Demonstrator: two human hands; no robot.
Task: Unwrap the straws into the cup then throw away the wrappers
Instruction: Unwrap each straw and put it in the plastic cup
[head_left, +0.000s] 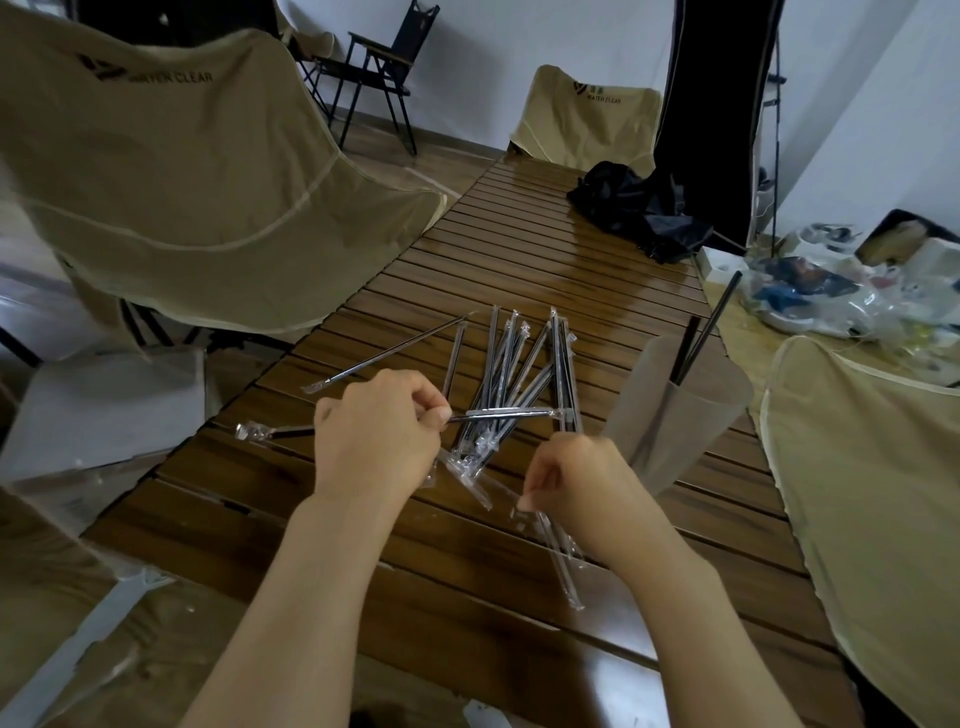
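Observation:
My left hand (376, 431) grips a wrapped black straw (498, 414) held level above the slatted wooden table (519, 249); its crumpled wrapper end sticks out to the left. My right hand (576, 483) pinches several empty clear wrappers (558, 556) that trail back toward me. A pile of wrapped black straws (519, 364) lies fanned out beyond both hands, and one more wrapped straw (387, 353) lies apart at the left. A frosted translucent cup (670, 410) stands at the right with two bare black straws (701, 338) leaning in it.
Beige folding chairs stand at the left (171, 171), at the far end (582, 119) and at the right (872, 467). A black cloth bundle (639, 208) lies on the table's far right. Clutter in plastic bags (841, 291) sits on the floor at the right.

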